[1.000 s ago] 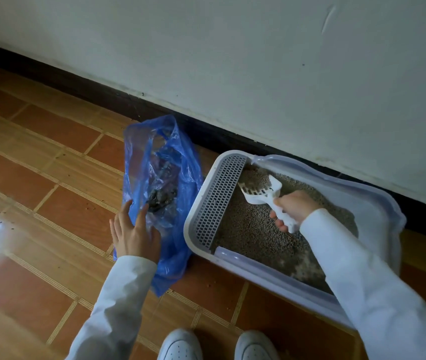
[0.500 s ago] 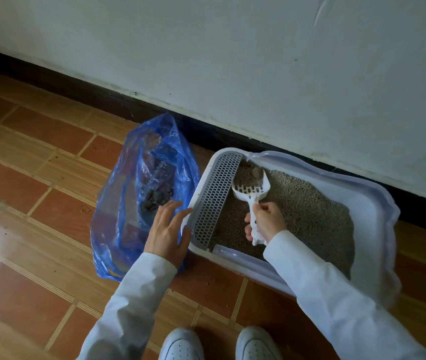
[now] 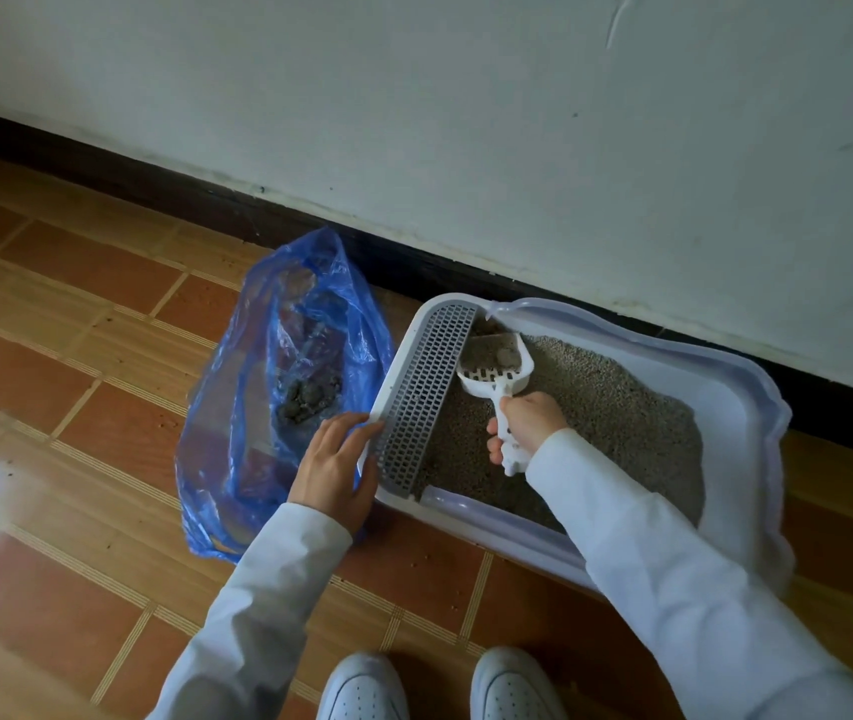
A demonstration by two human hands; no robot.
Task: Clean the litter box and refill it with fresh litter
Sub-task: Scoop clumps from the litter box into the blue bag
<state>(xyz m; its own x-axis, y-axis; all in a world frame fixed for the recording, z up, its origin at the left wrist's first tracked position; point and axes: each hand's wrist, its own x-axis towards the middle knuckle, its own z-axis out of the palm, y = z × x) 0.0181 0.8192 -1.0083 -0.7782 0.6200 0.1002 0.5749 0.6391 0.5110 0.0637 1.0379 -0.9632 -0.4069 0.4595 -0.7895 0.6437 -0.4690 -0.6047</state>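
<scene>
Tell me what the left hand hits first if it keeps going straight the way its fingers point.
The left hand points up and right, its fingertips already at the litter box rim. Going on, it would probably cross the grey perforated grate, though its height above this is unclear.

Both white shoes are cut off by the bottom edge; only the toe caps show. Both sleeves run out of view at the bottom edge, so arms above the forearm are not seen.

The right sleeve covers the near right part of the litter box and its rim there. The right hand hides the middle of the scoop handle; its fingertips are not visible.

The left hand covers part of the blue bag. Dark clumps inside the bag are seen only through the plastic film; detail cannot be told.

Small specks on the floor are too small to identify.
</scene>
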